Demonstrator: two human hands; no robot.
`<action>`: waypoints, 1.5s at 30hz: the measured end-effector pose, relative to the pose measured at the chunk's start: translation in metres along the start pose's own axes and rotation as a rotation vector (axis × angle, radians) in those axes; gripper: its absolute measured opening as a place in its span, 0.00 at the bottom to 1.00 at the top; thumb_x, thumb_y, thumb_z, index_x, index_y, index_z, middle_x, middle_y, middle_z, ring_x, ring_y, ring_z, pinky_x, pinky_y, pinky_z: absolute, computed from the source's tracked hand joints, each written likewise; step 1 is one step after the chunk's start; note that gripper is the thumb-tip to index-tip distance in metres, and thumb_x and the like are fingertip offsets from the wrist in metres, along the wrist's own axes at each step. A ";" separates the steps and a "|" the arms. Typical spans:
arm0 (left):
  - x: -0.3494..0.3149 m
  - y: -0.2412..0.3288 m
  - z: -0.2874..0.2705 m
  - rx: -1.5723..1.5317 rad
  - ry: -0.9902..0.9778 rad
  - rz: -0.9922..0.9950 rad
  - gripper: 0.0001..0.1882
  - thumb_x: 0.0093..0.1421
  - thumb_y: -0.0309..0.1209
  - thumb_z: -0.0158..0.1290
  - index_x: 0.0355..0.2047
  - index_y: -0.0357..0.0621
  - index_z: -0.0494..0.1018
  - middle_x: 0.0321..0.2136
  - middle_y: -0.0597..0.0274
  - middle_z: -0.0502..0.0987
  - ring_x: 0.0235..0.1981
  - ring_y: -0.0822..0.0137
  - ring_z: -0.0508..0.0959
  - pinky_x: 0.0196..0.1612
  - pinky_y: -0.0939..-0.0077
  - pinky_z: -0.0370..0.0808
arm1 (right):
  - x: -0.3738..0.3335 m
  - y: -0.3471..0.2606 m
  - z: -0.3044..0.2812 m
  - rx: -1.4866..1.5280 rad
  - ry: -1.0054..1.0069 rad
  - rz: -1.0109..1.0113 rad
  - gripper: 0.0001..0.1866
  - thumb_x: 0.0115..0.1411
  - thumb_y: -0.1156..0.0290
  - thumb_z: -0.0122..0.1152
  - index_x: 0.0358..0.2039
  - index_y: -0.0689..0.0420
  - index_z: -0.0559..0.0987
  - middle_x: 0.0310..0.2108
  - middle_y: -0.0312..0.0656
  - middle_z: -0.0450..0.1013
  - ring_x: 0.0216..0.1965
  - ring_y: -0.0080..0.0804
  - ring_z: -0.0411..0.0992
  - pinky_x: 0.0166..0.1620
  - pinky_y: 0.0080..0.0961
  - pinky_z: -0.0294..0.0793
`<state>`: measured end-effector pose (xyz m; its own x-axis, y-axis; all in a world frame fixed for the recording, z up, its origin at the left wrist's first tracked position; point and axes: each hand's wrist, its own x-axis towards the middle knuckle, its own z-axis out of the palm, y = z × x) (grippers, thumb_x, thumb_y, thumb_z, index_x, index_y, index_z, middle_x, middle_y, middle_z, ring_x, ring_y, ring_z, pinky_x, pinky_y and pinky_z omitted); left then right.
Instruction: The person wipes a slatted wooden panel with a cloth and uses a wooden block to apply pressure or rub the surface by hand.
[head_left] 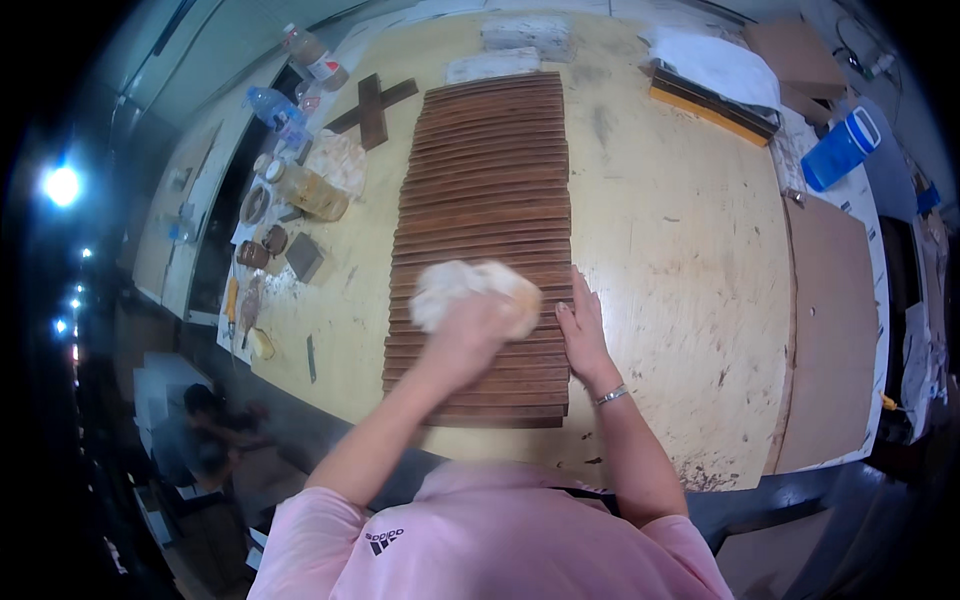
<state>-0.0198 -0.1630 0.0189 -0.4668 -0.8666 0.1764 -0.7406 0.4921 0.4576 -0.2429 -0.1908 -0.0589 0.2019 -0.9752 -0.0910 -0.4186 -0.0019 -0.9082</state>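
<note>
A row of dark brown wooden slats lies side by side in a long stack on the pale worktable. My left hand is closed on a white cloth, blurred by motion, over the near part of the slats. Part of the cloth has a yellowish stain. Against the right edge of the slats rests my right hand, its fingers stretched forward and its thumb apart at the slat ends; it holds nothing.
Two crossed wood pieces lie at the far left. Bottles, including a jar of yellowish liquid, and a dark block line the left edge. A blue jug stands far right, beyond a black-and-orange bar. Another person sits lower left.
</note>
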 end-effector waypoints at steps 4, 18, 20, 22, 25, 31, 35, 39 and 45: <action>-0.008 0.024 -0.001 0.088 -0.013 0.066 0.18 0.56 0.28 0.60 0.48 0.53 0.80 0.55 0.57 0.76 0.52 0.52 0.74 0.54 0.59 0.71 | -0.002 0.002 -0.001 0.008 0.009 -0.014 0.36 0.72 0.63 0.46 0.75 0.63 0.48 0.75 0.55 0.49 0.76 0.49 0.45 0.77 0.41 0.35; -0.010 0.260 -0.214 0.544 -0.125 0.318 0.17 0.59 0.34 0.60 0.46 0.38 0.77 0.39 0.62 0.82 0.28 0.65 0.81 0.32 0.71 0.78 | 0.008 0.021 0.002 0.094 0.046 -0.074 0.35 0.72 0.60 0.44 0.74 0.62 0.52 0.73 0.56 0.53 0.73 0.54 0.49 0.76 0.42 0.35; -0.006 0.265 -0.211 0.483 -0.229 0.388 0.17 0.59 0.34 0.60 0.45 0.38 0.77 0.39 0.62 0.82 0.28 0.65 0.81 0.32 0.71 0.78 | 0.011 0.035 0.011 0.221 0.057 -0.079 0.35 0.71 0.61 0.45 0.74 0.60 0.52 0.71 0.56 0.57 0.72 0.54 0.51 0.75 0.42 0.40; -0.005 0.266 -0.211 0.459 -0.282 0.402 0.16 0.59 0.34 0.60 0.45 0.39 0.77 0.39 0.61 0.82 0.29 0.64 0.81 0.32 0.71 0.78 | 0.014 0.044 0.023 0.296 0.038 -0.051 0.35 0.71 0.62 0.46 0.75 0.58 0.53 0.70 0.56 0.58 0.71 0.53 0.53 0.74 0.41 0.44; -0.007 0.267 -0.215 0.436 -0.318 0.421 0.16 0.58 0.34 0.60 0.44 0.39 0.77 0.39 0.61 0.82 0.29 0.64 0.82 0.32 0.70 0.78 | 0.015 0.041 0.016 0.273 0.017 0.055 0.35 0.71 0.62 0.47 0.75 0.55 0.53 0.69 0.57 0.55 0.69 0.50 0.54 0.72 0.39 0.50; -0.025 0.266 -0.230 0.442 -0.327 0.434 0.14 0.58 0.34 0.60 0.42 0.39 0.78 0.38 0.61 0.82 0.29 0.63 0.82 0.32 0.69 0.78 | 0.017 0.047 0.015 0.131 0.020 -0.077 0.36 0.71 0.60 0.47 0.75 0.60 0.51 0.71 0.60 0.54 0.71 0.52 0.53 0.73 0.37 0.50; -0.031 0.268 -0.235 0.443 -0.341 0.486 0.14 0.58 0.34 0.60 0.41 0.39 0.78 0.37 0.60 0.82 0.30 0.63 0.82 0.33 0.69 0.79 | 0.026 0.058 0.003 0.101 0.059 -0.071 0.35 0.72 0.62 0.47 0.74 0.64 0.53 0.73 0.57 0.55 0.73 0.47 0.52 0.73 0.33 0.50; -0.051 0.264 -0.245 0.441 -0.338 0.496 0.13 0.57 0.34 0.60 0.40 0.40 0.79 0.37 0.60 0.82 0.30 0.62 0.82 0.33 0.68 0.79 | 0.017 0.018 0.003 0.190 -0.014 0.016 0.35 0.73 0.63 0.48 0.73 0.69 0.53 0.72 0.53 0.55 0.73 0.39 0.54 0.73 0.27 0.50; -0.062 0.249 -0.252 0.390 -0.333 0.537 0.12 0.57 0.33 0.60 0.38 0.40 0.79 0.36 0.59 0.82 0.30 0.61 0.82 0.33 0.67 0.79 | -0.017 -0.022 0.002 0.569 0.146 0.183 0.37 0.74 0.59 0.50 0.74 0.64 0.51 0.73 0.48 0.56 0.70 0.34 0.58 0.70 0.27 0.56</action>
<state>-0.0538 -0.0079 0.3421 -0.8889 -0.4578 -0.0137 -0.4581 0.8884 0.0294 -0.2354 -0.1740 -0.0377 0.0316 -0.9688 -0.2456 0.1117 0.2476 -0.9624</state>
